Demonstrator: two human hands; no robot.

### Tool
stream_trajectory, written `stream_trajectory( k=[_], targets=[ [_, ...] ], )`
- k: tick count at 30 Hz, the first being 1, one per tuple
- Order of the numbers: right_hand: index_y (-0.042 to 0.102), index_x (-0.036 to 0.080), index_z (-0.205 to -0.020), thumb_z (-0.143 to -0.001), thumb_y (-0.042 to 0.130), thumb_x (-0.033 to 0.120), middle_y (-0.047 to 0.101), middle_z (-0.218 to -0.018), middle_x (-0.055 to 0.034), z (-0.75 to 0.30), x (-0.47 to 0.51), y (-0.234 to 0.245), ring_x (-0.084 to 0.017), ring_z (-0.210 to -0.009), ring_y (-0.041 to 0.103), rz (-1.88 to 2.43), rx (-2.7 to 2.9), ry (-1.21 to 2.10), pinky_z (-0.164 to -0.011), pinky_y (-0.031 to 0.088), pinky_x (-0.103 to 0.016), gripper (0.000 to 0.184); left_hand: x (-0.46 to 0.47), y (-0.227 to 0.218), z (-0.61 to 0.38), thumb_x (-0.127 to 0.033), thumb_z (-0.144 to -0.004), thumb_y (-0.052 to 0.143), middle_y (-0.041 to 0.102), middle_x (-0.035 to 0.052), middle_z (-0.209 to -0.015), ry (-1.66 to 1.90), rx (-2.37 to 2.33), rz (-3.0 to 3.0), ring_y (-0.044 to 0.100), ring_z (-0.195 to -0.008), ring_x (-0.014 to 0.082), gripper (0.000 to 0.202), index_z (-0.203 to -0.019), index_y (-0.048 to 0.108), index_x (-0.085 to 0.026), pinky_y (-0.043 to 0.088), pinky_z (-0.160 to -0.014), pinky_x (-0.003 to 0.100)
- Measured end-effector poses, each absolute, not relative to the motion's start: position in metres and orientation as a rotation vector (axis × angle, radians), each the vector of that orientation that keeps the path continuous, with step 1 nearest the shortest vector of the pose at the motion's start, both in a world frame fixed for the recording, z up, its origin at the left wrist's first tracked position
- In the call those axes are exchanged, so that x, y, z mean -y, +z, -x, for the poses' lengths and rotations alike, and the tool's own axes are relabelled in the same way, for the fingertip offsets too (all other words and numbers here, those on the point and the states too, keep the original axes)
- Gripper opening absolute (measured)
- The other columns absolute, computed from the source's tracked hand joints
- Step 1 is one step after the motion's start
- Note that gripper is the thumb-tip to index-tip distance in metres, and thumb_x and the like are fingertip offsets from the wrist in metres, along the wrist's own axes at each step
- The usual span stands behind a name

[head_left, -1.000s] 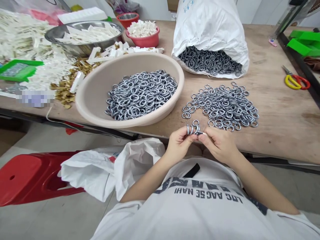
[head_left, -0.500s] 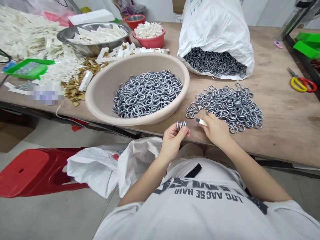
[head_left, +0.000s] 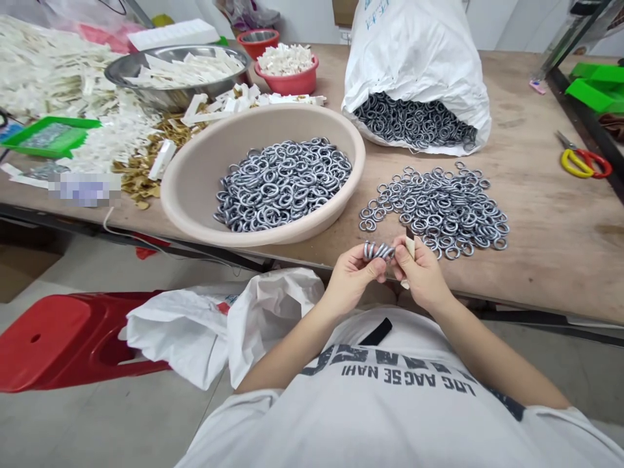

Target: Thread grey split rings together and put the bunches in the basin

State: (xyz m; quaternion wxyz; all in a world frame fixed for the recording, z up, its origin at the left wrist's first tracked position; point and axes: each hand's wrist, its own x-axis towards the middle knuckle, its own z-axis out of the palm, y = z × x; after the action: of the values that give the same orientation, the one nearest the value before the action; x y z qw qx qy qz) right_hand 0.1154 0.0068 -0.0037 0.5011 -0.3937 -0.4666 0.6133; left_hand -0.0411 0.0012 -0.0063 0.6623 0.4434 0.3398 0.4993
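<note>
The left hand [head_left: 353, 276] is closed round a short row of grey rings [head_left: 377, 251], pinched between thumb and fingers just above the near edge of the wooden table [head_left: 541, 273]; the row's long axis runs crosswise, from the left fingers towards the right fingertips, with the rings leaning side by side; the right hand [head_left: 423, 276] is closed on a slim tool [head_left: 410, 246] with a pale handle and a dark tip, which points away from the body, roughly square to the row; the relation that seems to matter most is at the row's right end, which lies right beside the right thumb and fingertips, though whether these also grip a ring is too small to tell; the loose ring pile [head_left: 448, 205] lies on the table beyond and to the right, so the right hand is the nearer one to it; the beige basin [head_left: 195, 175], itself holding many rings, stands beyond and to the left, nearer the left hand; the open white sack [head_left: 414, 65] lies farther back, behind the pile
</note>
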Motion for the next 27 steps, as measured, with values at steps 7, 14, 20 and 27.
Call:
stream_trajectory(
  k=[7, 14, 20, 27],
  targets=[
    [0.06, 0.021, -0.091, -0.083, 0.073, 0.047, 0.059, -0.073, 0.0042, -0.117, -0.004, 0.008, -0.006, -0.05, 0.045, 1.029, 1.19, 1.416, -0.046, 0.035, -0.02, 0.031, 0.0, 0.002, 0.04, -0.038, -0.08, 0.078, 0.067, 0.0005, -0.066, 1.107, -0.797, -1.022, 0.062, -0.056, 0.0104, 0.027, -0.084, 0.066, -0.014, 0.055, -0.059, 0.023],
    [0.057, 0.021, -0.085, -0.092, 0.06, 0.048, 0.055, -0.071, 0.0042, -0.123, -0.008, 0.006, -0.008, -0.05, 0.042, 1.164, 1.266, 1.336, -0.047, 0.032, -0.023, 0.029, 0.0, 0.002, 0.041, -0.039, -0.079, 0.079, 0.069, 0.0013, -0.064, 1.121, -0.886, -1.058, 0.062, -0.055, 0.0116, 0.028, -0.082, 0.065, -0.014, 0.053, -0.059, 0.024],
    [0.061, 0.02, -0.084, -0.098, 0.054, 0.039, 0.053, -0.07, 0.002, -0.139, 0.008, 0.017, -0.012, -0.067, 0.048, 1.263, 1.89, 0.698, -0.063, 0.034, -0.028, 0.025, -0.002, 0.0, 0.047, -0.037, -0.08, 0.078, 0.069, 0.0015, -0.065, 1.162, -0.916, -1.18, 0.062, -0.06, 0.0123, 0.026, -0.075, 0.066, -0.015, 0.051, -0.064, 0.024],
    [0.057, 0.021, -0.076, -0.099, 0.05, 0.039, 0.055, -0.069, 0.0005, -0.135, 0.012, 0.025, -0.013, -0.064, 0.048, 1.288, 2.042, 0.592, -0.061, 0.03, -0.028, 0.031, -0.003, -0.004, 0.049, -0.036, -0.078, 0.08, 0.071, 0.0016, -0.076, 1.171, -0.959, -1.239, 0.062, -0.069, 0.0141, 0.021, -0.082, 0.073, -0.016, 0.051, -0.068, 0.025]
  ],
)
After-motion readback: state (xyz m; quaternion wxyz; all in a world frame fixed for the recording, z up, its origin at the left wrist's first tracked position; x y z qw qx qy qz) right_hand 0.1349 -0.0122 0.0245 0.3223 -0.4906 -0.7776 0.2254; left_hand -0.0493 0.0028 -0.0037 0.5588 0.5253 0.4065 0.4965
